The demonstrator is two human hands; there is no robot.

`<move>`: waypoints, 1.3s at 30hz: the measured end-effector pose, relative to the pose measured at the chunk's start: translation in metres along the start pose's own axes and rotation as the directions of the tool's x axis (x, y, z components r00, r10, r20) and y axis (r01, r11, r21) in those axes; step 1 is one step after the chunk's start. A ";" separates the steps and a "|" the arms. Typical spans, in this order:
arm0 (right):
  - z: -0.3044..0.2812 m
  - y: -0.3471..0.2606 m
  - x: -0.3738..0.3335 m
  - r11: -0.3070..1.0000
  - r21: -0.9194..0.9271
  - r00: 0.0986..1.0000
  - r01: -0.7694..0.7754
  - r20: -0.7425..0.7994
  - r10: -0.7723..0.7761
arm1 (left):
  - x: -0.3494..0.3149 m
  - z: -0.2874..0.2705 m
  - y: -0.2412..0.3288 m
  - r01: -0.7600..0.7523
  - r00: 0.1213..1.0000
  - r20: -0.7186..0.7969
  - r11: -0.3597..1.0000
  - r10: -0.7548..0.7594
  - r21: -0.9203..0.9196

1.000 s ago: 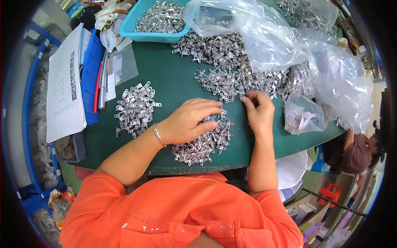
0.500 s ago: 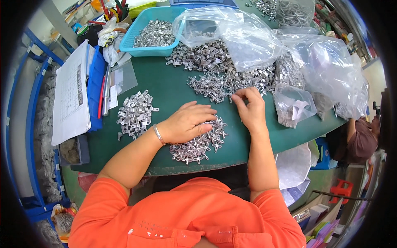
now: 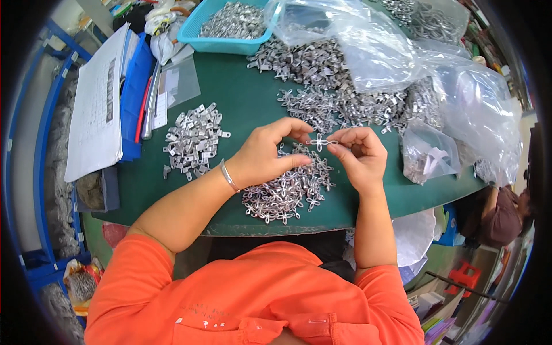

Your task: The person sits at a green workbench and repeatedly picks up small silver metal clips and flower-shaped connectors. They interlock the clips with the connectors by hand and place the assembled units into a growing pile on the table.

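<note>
Between thumb and fingers, my right hand (image 3: 363,155) pinches the right loop of a small silvery four-loop metal piece (image 3: 319,141). My left hand (image 3: 267,150) is open, thumb and fingers apart; its fingertips are at the left end of that piece, and whether they touch it I cannot tell. Beneath both hands lies a near pile of similar looped pieces (image 3: 282,198), partly covered by the left hand. A farther heap of looped pieces (image 3: 307,108) lies beyond the hands. Small bent metal tabs with holes (image 3: 194,138) form a pile left of my left hand.
On the green table (image 3: 241,92) stand a turquoise basket (image 3: 224,46) of metal parts and a large heap of metal clips (image 3: 310,62). Clear plastic bags (image 3: 374,52) cover the back right. Papers (image 3: 98,109) lean on a blue holder at left. A person (image 3: 500,215) is at far right.
My right hand has come back from the far heap's edge with a looped piece. My left hand has lifted off the near pile, its fingers now by the piece. The view has shifted slightly.
</note>
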State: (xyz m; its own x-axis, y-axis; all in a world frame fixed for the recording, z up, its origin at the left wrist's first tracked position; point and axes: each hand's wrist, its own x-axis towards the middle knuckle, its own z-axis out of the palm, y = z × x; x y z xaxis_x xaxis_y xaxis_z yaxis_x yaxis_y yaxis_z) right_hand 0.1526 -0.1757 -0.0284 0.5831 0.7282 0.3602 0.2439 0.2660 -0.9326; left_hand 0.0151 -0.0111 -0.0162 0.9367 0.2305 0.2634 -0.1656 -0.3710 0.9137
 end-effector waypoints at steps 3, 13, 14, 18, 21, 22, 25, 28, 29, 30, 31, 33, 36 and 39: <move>0.007 -0.004 -0.002 0.999 0.029 0.998 0.037 0.054 -0.038 | -0.002 0.001 -0.001 0.028 0.998 -0.060 0.995 -0.034 -0.097; 0.006 -0.005 -0.002 0.998 0.058 0.998 0.019 0.062 -0.023 | -0.004 -0.001 -0.003 0.047 0.995 -0.088 0.999 -0.049 -0.026; 0.006 -0.006 -0.002 0.998 0.060 0.998 0.017 0.056 -0.021 | -0.004 -0.002 -0.003 0.046 0.996 -0.076 0.998 -0.049 -0.031; 0.003 -0.009 -0.003 0.997 0.048 0.997 -0.067 0.046 0.065 | -0.005 -0.002 0.000 0.118 0.989 -0.078 0.984 -0.128 -0.131; 0.001 -0.007 -0.003 0.999 -0.030 0.997 -0.028 0.074 0.030 | -0.004 0.003 -0.001 0.058 0.988 -0.132 0.978 -0.086 -0.202; 0.000 -0.008 -0.003 0.998 -0.024 0.996 -0.056 0.071 0.058 | -0.005 0.004 -0.001 0.053 0.988 -0.130 0.973 -0.084 -0.225; -0.002 -0.010 -0.003 0.994 -0.035 0.990 -0.108 0.092 0.111 | -0.005 0.005 -0.001 0.042 0.990 -0.121 0.962 -0.077 -0.268; -0.003 -0.010 -0.002 0.993 -0.062 0.986 -0.105 0.124 0.112 | -0.007 0.004 -0.001 0.050 0.992 -0.099 0.969 -0.076 -0.242; -0.002 -0.010 -0.002 0.993 -0.038 0.987 -0.112 0.110 0.115 | -0.007 0.004 0.001 0.066 0.991 -0.094 0.965 -0.092 -0.255; -0.001 -0.010 -0.002 0.993 -0.014 0.988 -0.118 0.097 0.119 | -0.006 0.003 0.004 0.082 0.990 -0.088 0.960 -0.108 -0.266; -0.001 -0.009 -0.002 0.993 -0.038 0.988 -0.111 0.100 0.114 | -0.006 0.003 0.006 0.098 0.989 -0.082 0.955 -0.125 -0.279; -0.003 -0.010 -0.003 0.992 -0.086 0.989 -0.096 0.105 0.105 | -0.005 0.000 0.004 -0.009 0.997 -0.076 0.998 0.005 -0.059; -0.007 -0.021 -0.002 0.969 -0.178 0.955 -0.169 0.212 0.206 | -0.007 -0.003 0.001 -0.122 0.992 -0.027 0.990 0.125 0.077; -0.029 -0.021 -0.007 0.873 -0.488 0.994 0.002 0.096 0.052 | -0.004 -0.006 0.004 -0.116 0.993 0.038 0.987 0.112 0.110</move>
State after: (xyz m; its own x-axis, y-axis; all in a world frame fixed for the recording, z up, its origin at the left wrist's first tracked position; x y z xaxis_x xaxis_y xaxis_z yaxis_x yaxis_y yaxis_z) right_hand 0.1656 -0.2045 -0.0110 0.5176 0.7985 0.3074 0.5918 -0.0746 -0.8026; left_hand 0.0092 -0.0077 -0.0120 0.9233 0.1527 0.3525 -0.2383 -0.4919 0.8374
